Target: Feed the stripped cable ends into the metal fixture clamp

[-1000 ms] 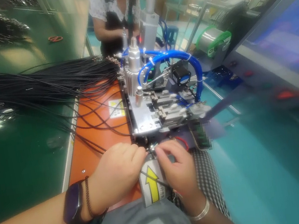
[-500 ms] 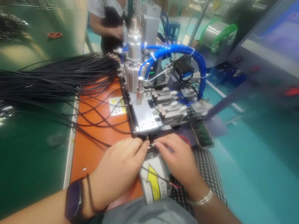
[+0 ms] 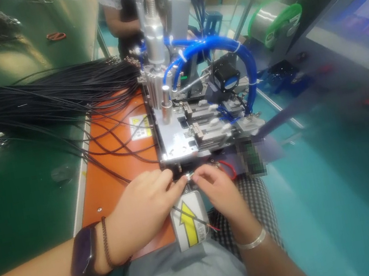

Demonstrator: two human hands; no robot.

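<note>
My left hand (image 3: 149,194) is closed, its thumb and forefinger reaching to a small shiny metal piece (image 3: 188,176) at the front of the machine. A black cable (image 3: 185,213) comes out from under this hand, with bared red and dark wire ends (image 3: 213,228) at its tip. My right hand (image 3: 217,184) pinches at the same small piece from the other side, fingertips close to my left thumb. What exactly lies between the fingertips is too small to make out. Just below is a white plate with a yellow arrow (image 3: 188,227).
Behind my hands stands a metal machine (image 3: 177,139) with thick blue tubes (image 3: 207,44). Many black cables (image 3: 55,92) lie across the orange tabletop (image 3: 114,164) on the left. A wire spool (image 3: 274,20) and a screen (image 3: 367,20) are at right. Another person (image 3: 124,20) is opposite.
The view has shifted slightly, so the machine appears a little further left and higher. My hands stay together at the small metal piece, with only slight finger movement.
</note>
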